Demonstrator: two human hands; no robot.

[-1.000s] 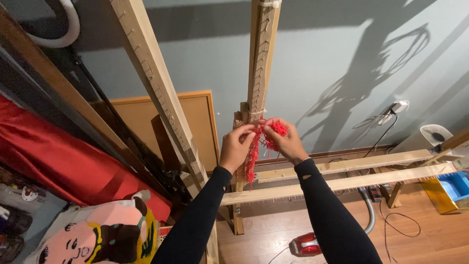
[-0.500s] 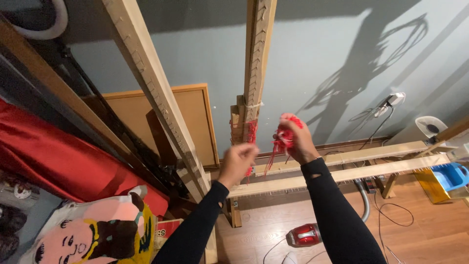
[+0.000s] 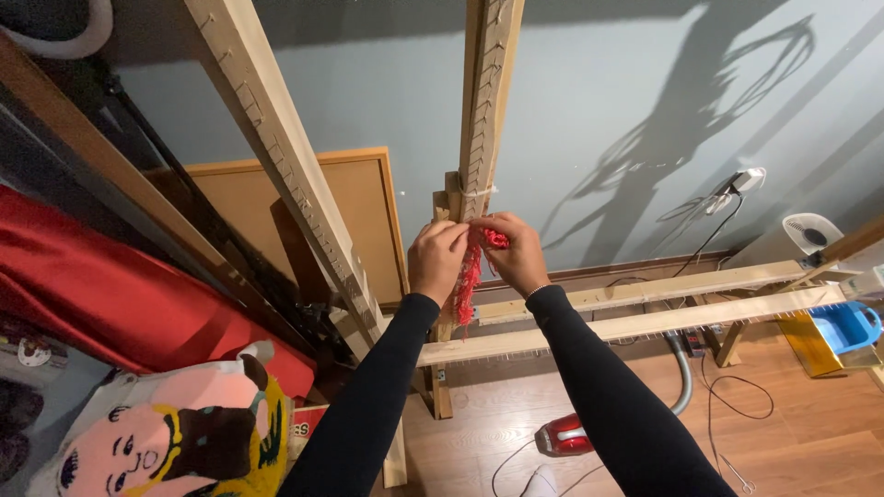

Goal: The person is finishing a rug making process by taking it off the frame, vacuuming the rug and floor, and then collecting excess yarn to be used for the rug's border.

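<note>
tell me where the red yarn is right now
In the head view, the red yarn hangs at centre between the left hand and right hand, against the upright wooden beam.

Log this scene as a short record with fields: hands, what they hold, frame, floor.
left hand: grip pinching the red frayed yarn bundle
right hand: grip on the yarn's upper end
yarn: hangs down beside the upright notched wooden beam
frame: long horizontal wooden rails behind the arms
floor: red vacuum cleaner, blue plastic tub
</note>
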